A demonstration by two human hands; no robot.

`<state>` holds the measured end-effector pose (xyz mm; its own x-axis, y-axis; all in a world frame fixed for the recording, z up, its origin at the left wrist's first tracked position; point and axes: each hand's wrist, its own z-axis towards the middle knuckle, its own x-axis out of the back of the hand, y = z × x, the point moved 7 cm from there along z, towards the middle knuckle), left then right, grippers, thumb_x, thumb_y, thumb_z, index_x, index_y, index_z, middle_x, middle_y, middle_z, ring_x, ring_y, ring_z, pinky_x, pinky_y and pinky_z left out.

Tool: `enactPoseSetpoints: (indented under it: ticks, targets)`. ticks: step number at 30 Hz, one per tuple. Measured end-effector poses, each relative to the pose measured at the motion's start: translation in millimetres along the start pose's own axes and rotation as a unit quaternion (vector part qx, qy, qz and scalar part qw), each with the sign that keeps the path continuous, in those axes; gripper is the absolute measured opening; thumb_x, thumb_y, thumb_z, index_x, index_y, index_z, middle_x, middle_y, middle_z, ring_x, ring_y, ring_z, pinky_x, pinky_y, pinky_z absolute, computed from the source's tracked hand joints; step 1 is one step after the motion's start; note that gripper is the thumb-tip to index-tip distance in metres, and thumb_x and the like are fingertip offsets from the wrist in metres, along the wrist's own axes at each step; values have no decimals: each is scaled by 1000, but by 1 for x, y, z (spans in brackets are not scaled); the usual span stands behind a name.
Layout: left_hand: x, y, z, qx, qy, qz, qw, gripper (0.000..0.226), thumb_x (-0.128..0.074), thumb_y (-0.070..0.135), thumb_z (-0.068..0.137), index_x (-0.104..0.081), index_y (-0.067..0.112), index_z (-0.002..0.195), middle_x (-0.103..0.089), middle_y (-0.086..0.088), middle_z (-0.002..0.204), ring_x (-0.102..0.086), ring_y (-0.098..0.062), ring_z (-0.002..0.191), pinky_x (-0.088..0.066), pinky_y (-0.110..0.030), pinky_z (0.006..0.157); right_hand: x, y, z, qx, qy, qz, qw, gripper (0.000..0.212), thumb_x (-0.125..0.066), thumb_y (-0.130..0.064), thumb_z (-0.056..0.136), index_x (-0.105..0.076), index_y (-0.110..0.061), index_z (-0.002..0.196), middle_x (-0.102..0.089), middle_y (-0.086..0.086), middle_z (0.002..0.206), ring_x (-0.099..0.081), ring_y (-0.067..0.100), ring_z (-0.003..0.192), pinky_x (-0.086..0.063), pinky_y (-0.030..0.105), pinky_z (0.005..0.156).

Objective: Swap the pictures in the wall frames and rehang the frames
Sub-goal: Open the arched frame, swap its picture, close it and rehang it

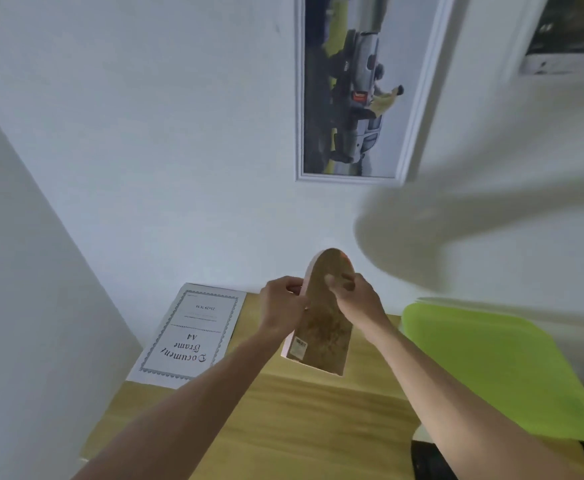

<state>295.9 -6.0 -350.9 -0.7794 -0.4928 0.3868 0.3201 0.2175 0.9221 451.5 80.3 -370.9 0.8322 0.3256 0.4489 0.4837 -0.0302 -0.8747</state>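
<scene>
both hands [283, 303] grip frame [321, 327] back, upright

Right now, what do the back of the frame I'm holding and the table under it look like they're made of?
Frame back: looks like brown fibreboard, matte and speckled, with a small sticker near the lower corner; both hands, left hand and right hand, grip it. Table: light wood or wood-look laminate, smooth, with faint grain lines; which one is unclear.

A second wall frame [567, 32] is cut off by the top right corner. A large pale blur [474, 230] crosses the right side; what it is cannot be told. The left hand [281, 306] hides the left edge of the brown backing board [325, 327]. The small label [300, 347] on the board is unreadable.
</scene>
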Motion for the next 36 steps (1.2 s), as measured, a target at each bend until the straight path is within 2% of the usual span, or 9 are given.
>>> enactPoseSetpoints:
  ticks: [3,6,12,15,18,23,29,32,36]
  targets:
    - [-20,39,-23,-114,50,76,989,8,-65,31,86,-70,25,85,-68,12,83,-65,-8,72,-55,-31,62,18,-32,0,14,1,82,997,62,-67,-64,76,-55,-23,121,-68,-1,112,-68,18,99,-60,40,82]
    - [-37,59,-35,-201,58,132,969,24,-64,11,82,-67,27,99,-60,12,95,-65,-13,77,-54,-41,63,39,-51,2,30,-10,167,985,40,-69,-26,78,-60,-6,111,-70,15,106,-73,24,82,-63,41,67]
    - [-13,92,-46,-303,95,134,939,37,-67,42,88,-68,22,119,-64,8,118,-66,-14,95,-58,-34,78,79,-78,-5,81,-5,204,976,34,-66,-5,83,-64,-15,115,-69,11,103,-69,32,86,-62,45,71]
    - [29,91,-26,-267,178,146,936,44,-62,36,94,-56,17,133,-56,-5,125,-61,-20,104,-57,-35,82,89,-92,-11,95,-34,232,968,34,-68,-1,84,-66,-18,113,-71,11,95,-70,32,78,-59,41,68]
    - [69,88,1,-162,172,125,964,56,-57,38,97,-40,15,145,-47,-8,136,-52,-23,120,-51,-38,94,93,-109,-16,106,-59,276,954,31,-66,1,87,-66,-17,113,-71,10,87,-68,29,76,-57,43,72]
    - [115,112,29,-161,118,46,979,32,-52,32,100,-58,22,129,-71,0,109,-68,-15,96,-55,-32,86,95,-148,-11,129,-68,294,945,25,-68,-8,91,-65,-18,114,-67,10,100,-64,36,99,-56,51,90]
    - [173,133,56,-147,94,-65,982,33,-68,24,91,-65,23,123,-72,2,96,-66,-9,84,-46,-21,69,94,-213,-1,211,-44,226,950,20,-71,-19,91,-72,-30,108,-72,-2,107,-64,27,108,-49,51,102]
    - [201,147,69,-169,87,-62,980,33,-69,25,90,-64,24,122,-72,2,97,-66,-11,85,-50,-25,73,88,-256,0,287,-6,141,948,32,-69,-24,93,-67,-33,124,-71,-11,111,-63,13,110,-48,42,104]
    - [240,170,90,-208,103,-19,973,39,-74,38,84,-64,28,121,-72,7,96,-69,-8,85,-49,-25,74,74,-314,-1,365,57,40,928,41,-62,-29,98,-57,-26,138,-70,-11,110,-60,0,96,-43,14,79]
